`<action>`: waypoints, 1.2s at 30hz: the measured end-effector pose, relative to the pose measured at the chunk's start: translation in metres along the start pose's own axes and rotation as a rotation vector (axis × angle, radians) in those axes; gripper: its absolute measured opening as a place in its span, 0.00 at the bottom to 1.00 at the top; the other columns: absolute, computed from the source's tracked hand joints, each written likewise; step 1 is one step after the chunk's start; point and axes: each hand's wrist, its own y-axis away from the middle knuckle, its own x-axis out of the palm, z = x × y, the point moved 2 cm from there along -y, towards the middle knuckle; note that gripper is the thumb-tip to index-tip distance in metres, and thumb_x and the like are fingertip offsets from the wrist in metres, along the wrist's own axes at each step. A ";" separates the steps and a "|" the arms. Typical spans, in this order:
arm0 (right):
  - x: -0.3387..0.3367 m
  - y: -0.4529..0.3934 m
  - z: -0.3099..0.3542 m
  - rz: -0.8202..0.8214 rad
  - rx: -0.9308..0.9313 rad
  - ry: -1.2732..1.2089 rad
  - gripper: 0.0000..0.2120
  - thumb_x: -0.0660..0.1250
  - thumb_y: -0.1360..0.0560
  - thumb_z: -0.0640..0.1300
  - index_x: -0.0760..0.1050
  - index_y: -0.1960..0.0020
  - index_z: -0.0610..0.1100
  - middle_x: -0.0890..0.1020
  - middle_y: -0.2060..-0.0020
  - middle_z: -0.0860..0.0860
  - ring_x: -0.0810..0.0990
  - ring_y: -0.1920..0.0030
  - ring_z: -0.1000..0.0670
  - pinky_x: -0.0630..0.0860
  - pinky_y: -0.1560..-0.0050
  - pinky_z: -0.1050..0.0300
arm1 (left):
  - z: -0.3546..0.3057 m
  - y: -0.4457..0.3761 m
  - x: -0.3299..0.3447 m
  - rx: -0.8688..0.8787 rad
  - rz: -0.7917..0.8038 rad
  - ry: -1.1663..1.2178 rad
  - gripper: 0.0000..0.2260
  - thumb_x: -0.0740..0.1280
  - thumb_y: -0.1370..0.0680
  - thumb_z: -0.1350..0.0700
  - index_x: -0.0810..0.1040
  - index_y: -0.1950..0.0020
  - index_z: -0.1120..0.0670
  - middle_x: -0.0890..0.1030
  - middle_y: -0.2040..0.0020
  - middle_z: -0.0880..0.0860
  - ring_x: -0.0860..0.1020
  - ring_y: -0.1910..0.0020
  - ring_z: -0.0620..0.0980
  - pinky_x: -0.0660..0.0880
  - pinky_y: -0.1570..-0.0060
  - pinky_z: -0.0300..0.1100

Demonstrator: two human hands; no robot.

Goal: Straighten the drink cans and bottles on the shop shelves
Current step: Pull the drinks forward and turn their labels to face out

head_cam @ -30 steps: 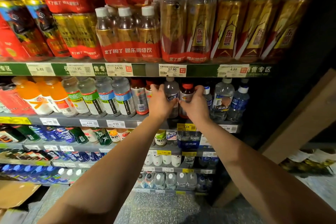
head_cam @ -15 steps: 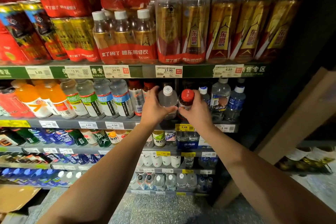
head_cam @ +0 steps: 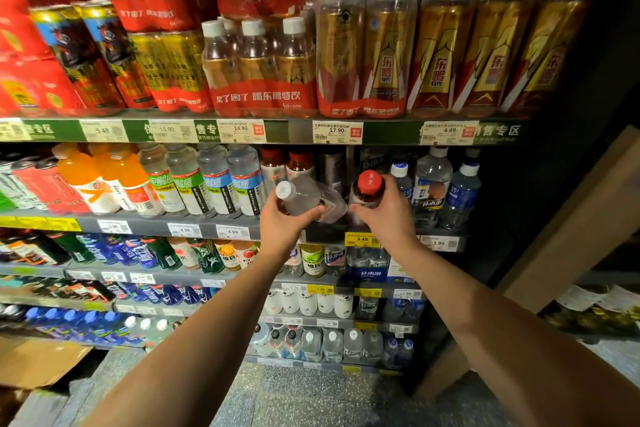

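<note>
Both forearms are extended toward the second shelf (head_cam: 207, 224) from the top, in front of a dark gap in its row of drinks.

Hidden or unclear: the lower half of the clear bottle (head_cam: 304, 197) is covered by the left hand (head_cam: 287, 222), and its label is blurred and cannot be read. Only the cap and shoulder of the red-cap bottle (head_cam: 367, 191) are seen; its body is hidden behind the right hand (head_cam: 389, 215). The contents of the dark gap behind both bottles are hard to make out. The top row is cut off by the upper edge. The far-left cans (head_cam: 31, 184) are smeared by lens distortion.

Orientation: the clear bottle is tipped over, its long axis lying near horizontal, white cap pointing left and toward the camera, base pointing right and into the shelf. The red-cap bottle is held roughly upright, cap tilted slightly toward the camera.

Hands: the left hand's fingers are curled round the clear bottle from below. The right hand's fingers are wrapped round the red-cap bottle, thumb at the left side below the cap.

Position: both bottles are held at the shelf's front edge, just above a yellow price tag (head_cam: 362, 239), near each other; whether they touch cannot be told. Blue-cap bottles (head_cam: 462, 194) stand just right of the right hand.
</note>
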 end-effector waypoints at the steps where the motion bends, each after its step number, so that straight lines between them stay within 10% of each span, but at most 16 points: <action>1: 0.001 -0.001 0.000 -0.005 0.008 -0.020 0.35 0.80 0.36 0.51 0.69 0.35 0.47 0.81 0.44 0.48 0.80 0.44 0.45 0.72 0.46 0.55 | -0.001 0.000 -0.005 -0.008 -0.025 0.031 0.30 0.83 0.42 0.42 0.76 0.44 0.41 0.84 0.49 0.40 0.82 0.49 0.39 0.77 0.53 0.30; 7: 0.023 -0.016 0.013 0.046 0.054 -0.052 0.30 0.80 0.36 0.52 0.71 0.39 0.46 0.82 0.48 0.48 0.81 0.47 0.44 0.72 0.50 0.55 | -0.006 0.000 -0.032 -0.051 -0.053 0.092 0.29 0.83 0.41 0.43 0.78 0.44 0.47 0.85 0.50 0.49 0.84 0.50 0.51 0.81 0.49 0.58; 13: 0.052 -0.044 0.032 0.135 0.118 -0.102 0.28 0.81 0.37 0.47 0.73 0.42 0.45 0.83 0.47 0.46 0.82 0.47 0.43 0.81 0.49 0.42 | -0.012 0.004 -0.059 -0.096 -0.138 0.131 0.25 0.83 0.39 0.45 0.80 0.47 0.49 0.86 0.52 0.49 0.84 0.52 0.52 0.83 0.55 0.51; 19: 0.066 -0.056 0.032 0.188 0.154 -0.110 0.20 0.79 0.34 0.48 0.73 0.47 0.51 0.82 0.49 0.51 0.81 0.46 0.46 0.71 0.52 0.56 | -0.015 0.003 -0.066 -0.122 -0.123 0.143 0.24 0.82 0.37 0.50 0.80 0.45 0.52 0.86 0.53 0.49 0.84 0.53 0.49 0.81 0.62 0.41; 28: 0.067 -0.049 0.028 0.129 0.170 0.032 0.32 0.80 0.36 0.50 0.71 0.39 0.42 0.80 0.41 0.44 0.79 0.41 0.42 0.72 0.50 0.53 | -0.016 0.007 -0.041 -0.111 -0.033 0.114 0.26 0.82 0.38 0.47 0.80 0.44 0.51 0.86 0.50 0.48 0.84 0.50 0.48 0.81 0.50 0.50; 36: 0.045 -0.020 0.004 0.064 0.176 -0.185 0.14 0.71 0.26 0.45 0.75 0.41 0.44 0.81 0.50 0.47 0.79 0.54 0.50 0.73 0.59 0.61 | -0.024 0.015 0.001 -0.140 -0.026 0.107 0.35 0.83 0.40 0.49 0.74 0.38 0.54 0.84 0.48 0.49 0.83 0.50 0.44 0.81 0.46 0.54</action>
